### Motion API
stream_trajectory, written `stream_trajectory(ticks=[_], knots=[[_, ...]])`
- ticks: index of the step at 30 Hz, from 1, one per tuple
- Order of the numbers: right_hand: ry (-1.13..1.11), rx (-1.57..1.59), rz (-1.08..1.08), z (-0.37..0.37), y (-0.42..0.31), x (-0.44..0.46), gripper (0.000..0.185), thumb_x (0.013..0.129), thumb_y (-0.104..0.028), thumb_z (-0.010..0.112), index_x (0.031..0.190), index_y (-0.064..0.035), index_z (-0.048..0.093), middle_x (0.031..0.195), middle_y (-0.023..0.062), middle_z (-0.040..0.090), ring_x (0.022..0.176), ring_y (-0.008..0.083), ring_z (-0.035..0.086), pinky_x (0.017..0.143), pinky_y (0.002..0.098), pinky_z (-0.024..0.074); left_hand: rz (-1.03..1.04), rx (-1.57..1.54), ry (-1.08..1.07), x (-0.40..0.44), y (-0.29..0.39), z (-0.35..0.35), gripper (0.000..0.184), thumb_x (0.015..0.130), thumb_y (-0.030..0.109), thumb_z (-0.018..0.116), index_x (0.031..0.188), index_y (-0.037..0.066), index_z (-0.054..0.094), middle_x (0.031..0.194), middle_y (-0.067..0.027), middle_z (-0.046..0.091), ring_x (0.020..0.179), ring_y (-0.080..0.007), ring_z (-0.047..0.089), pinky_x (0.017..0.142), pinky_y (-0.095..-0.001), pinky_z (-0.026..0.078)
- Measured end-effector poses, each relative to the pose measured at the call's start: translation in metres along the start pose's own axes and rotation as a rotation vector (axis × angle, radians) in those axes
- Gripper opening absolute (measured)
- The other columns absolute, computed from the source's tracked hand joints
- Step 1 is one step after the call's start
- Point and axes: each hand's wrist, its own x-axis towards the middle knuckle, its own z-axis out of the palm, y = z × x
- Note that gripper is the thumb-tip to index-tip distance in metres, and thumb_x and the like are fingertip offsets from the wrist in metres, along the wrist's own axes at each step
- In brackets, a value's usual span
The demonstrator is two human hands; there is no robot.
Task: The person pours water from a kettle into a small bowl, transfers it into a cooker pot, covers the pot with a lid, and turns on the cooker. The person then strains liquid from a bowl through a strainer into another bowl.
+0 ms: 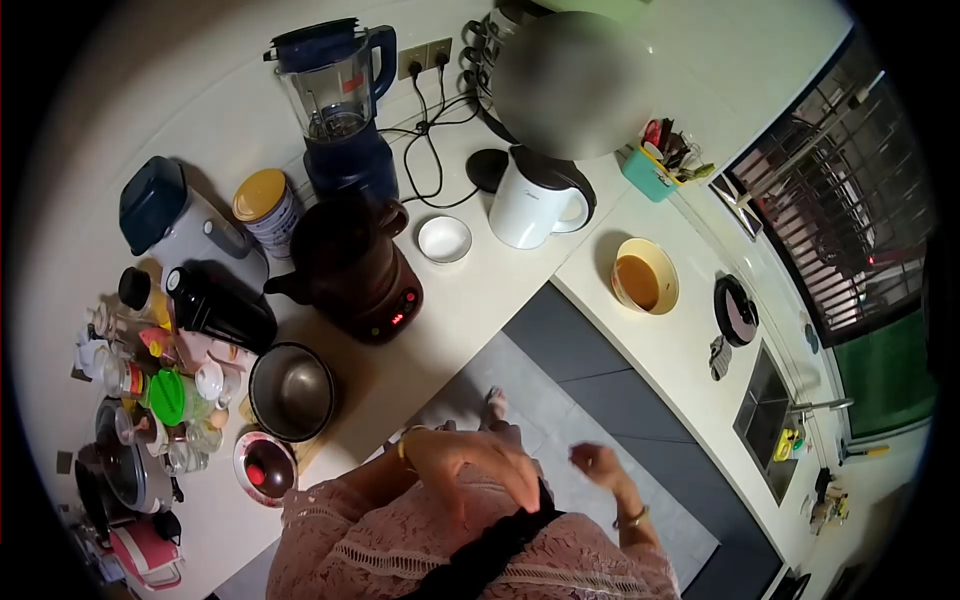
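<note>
In front of the chest, my left hand (475, 468) has bent fingers, with the thumb apart from them. Its fingertips are beside a long dark bundle (490, 548) lying over the pink lace top (400, 530); I see nothing held. My right hand (598, 464) is raised over the floor, away from the top, its fingers curled and blurred. Whether it holds anything is unclear. Nearest the left hand on the counter are a metal pot (292, 392) and a bowl of dark liquid with a red item (265, 468).
A brown pot on a lit heating base (385, 320), white bowl (444, 240), kettle (530, 205) and blender (345, 150) stand on the left counter (470, 300). Several jars crowd the far left. The right counter holds a yellow bowl of brown liquid (660, 280) and a sink (765, 425).
</note>
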Motion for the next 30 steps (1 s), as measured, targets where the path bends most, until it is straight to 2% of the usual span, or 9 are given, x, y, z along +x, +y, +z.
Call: stream_trajectory(ticks=[5, 7, 12, 16, 17, 18, 21, 25, 30], knots=[[0.24, 0.268, -0.209, -0.08, -0.038, 0.124, 0.042, 0.071, -0.005, 0.061, 0.109, 0.0003, 0.044, 0.09, 0.0148, 0.058, 0.072, 0.0186, 0.059, 0.058, 0.0263, 0.0474, -0.239, 0.258, 0.439, -0.044, -0.001, -0.016, 0.044, 0.076, 0.028, 0.062, 0.108, 0.0, 0.052, 0.101, -0.0105, 0.055, 0.097, -0.0214, 0.051, 0.085, -0.0325, 0.039], [0.399, 0.423, -0.382, -0.11, -0.039, 0.18, 0.048, 0.071, -0.006, 0.061, 0.114, 0.0001, 0.041, 0.104, 0.0166, 0.053, 0.082, 0.0201, 0.057, 0.058, 0.0263, 0.0474, -0.567, 0.307, 0.956, -0.064, -0.022, -0.023, 0.028, 0.076, 0.012, 0.061, 0.098, -0.004, 0.054, 0.093, -0.0113, 0.058, 0.088, -0.0206, 0.055, 0.078, -0.0297, 0.043], [0.619, 0.191, -0.373, -0.178, -0.047, 0.296, 0.067, 0.067, -0.016, 0.069, 0.122, 0.0003, 0.034, 0.117, 0.0165, 0.044, 0.096, 0.0252, 0.05, 0.077, 0.0315, 0.0437, -0.339, -0.016, 1.864, -0.097, -0.082, -0.093, 0.017, 0.082, 0.014, 0.052, 0.095, 0.002, 0.053, 0.087, -0.0073, 0.057, 0.08, -0.0145, 0.056, 0.073, -0.0261, 0.046], [0.579, 0.155, -0.451, -0.193, -0.029, 0.372, 0.069, 0.061, -0.016, 0.071, 0.119, -0.0004, 0.037, 0.113, 0.0175, 0.048, 0.102, 0.0271, 0.048, 0.086, 0.0342, 0.0379, -0.238, 0.458, 2.066, -0.125, -0.149, -0.163, 0.014, 0.082, 0.015, 0.054, 0.089, 0.004, 0.053, 0.082, -0.0065, 0.055, 0.074, -0.0158, 0.056, 0.067, -0.0262, 0.048], [0.62, 0.2, -0.513, -0.193, -0.034, 0.382, 0.055, 0.06, -0.014, 0.071, 0.107, -0.0004, 0.046, 0.092, 0.0138, 0.056, 0.083, 0.0237, 0.054, 0.075, 0.0318, 0.0424, -0.083, 0.115, 2.222, -0.12, -0.149, -0.183, 0.016, 0.081, 0.015, 0.055, 0.091, 0.004, 0.051, 0.081, -0.0068, 0.054, 0.073, -0.0176, 0.057, 0.066, -0.0277, 0.049], [0.596, 0.201, -0.52, -0.192, -0.033, 0.392, 0.055, 0.06, -0.014, 0.071, 0.107, -0.0004, 0.046, 0.092, 0.0138, 0.056, 0.083, 0.0237, 0.054, 0.075, 0.0318, 0.0424, 0.084, -0.25, 2.331, -0.117, -0.148, -0.199, 0.019, 0.08, 0.016, 0.056, 0.093, 0.004, 0.049, 0.081, -0.0072, 0.054, 0.072, -0.0194, 0.057, 0.064, -0.0292, 0.05], [0.409, 0.448, -0.428, -0.187, -0.027, 0.415, 0.029, 0.06, -0.008, 0.069, 0.081, -0.0008, 0.051, 0.059, 0.0017, 0.046, 0.052, 0.0113, 0.04, 0.049, 0.0257, 0.0358, 0.05, -0.256, 2.402, -0.129, -0.161, -0.238, 0.025, 0.08, 0.012, 0.055, 0.1, 0.004, 0.042, 0.084, -0.0097, 0.052, 0.073, -0.0228, 0.057, 0.067, -0.0309, 0.05], [0.293, 0.825, -0.385, -0.187, -0.043, 0.415, 0.018, 0.061, 0.004, 0.066, 0.071, -0.0051, 0.055, 0.068, -0.0025, 0.052, 0.061, 0.0061, 0.047, 0.056, 0.0188, 0.0371, 0.156, -0.277, 2.337, -0.136, -0.163, -0.257, 0.031, 0.079, 0.007, 0.051, 0.106, 0.003, 0.035, 0.092, -0.0138, 0.05, 0.078, -0.0259, 0.057, 0.067, -0.0342, 0.052], [0.285, 0.892, -0.359, -0.185, -0.049, 0.409, 0.022, 0.06, 0.007, 0.064, 0.076, -0.003, 0.054, 0.066, -0.0025, 0.048, 0.059, 0.0064, 0.044, 0.053, 0.0194, 0.0371, 0.326, -0.224, 2.286, -0.134, -0.164, -0.261, 0.035, 0.075, 0.0, 0.046, 0.107, 0.001, 0.035, 0.099, -0.0169, 0.047, 0.087, -0.0294, 0.055, 0.071, -0.0367, 0.052]])
